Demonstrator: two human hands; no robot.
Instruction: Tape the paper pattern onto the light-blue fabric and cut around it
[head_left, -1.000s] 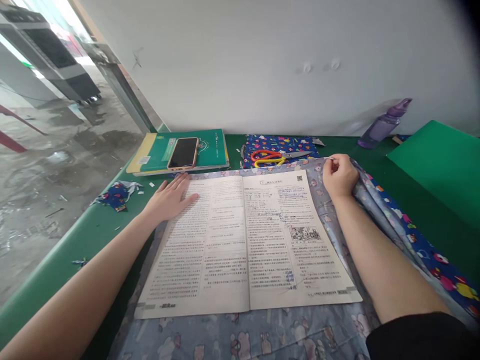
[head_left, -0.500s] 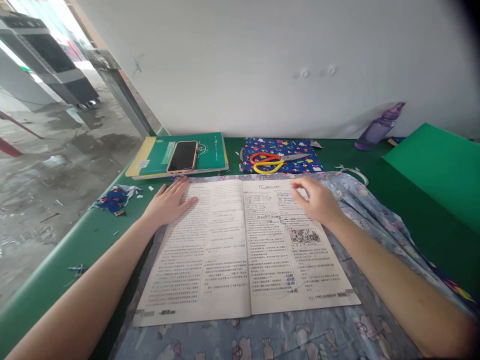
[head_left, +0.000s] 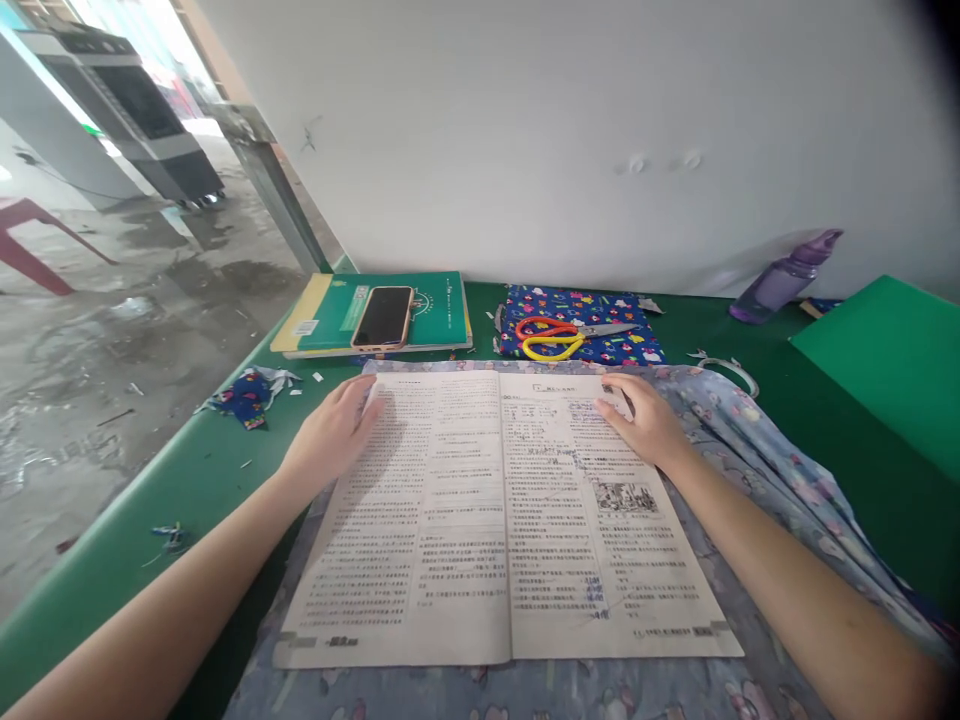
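An open printed booklet [head_left: 465, 480] lies in front of me, with handwriting and a small picture on its right page. Under it spreads a grey-blue patterned cloth [head_left: 720, 430]. My left hand [head_left: 334, 425] grips the booklet's upper left edge, its thumb over the page and its other fingers partly hidden. At the upper right corner, my right hand [head_left: 649, 420] has its thumb on the page and its fingers bent at the edge, closed on the booklet.
Behind the booklet, a phone [head_left: 382, 318] rests on green and yellow books [head_left: 442, 310]. Scissors [head_left: 562, 338] lie on dark blue patterned fabric [head_left: 525, 300]. A purple bottle [head_left: 780, 285] stands by the wall, near a green board [head_left: 892, 350]. Fabric scraps [head_left: 251, 395] lie at left.
My left hand has gone from lying flat on the page to gripping its left edge. My right hand has closed in on the right corner. The whole view has shifted slightly.
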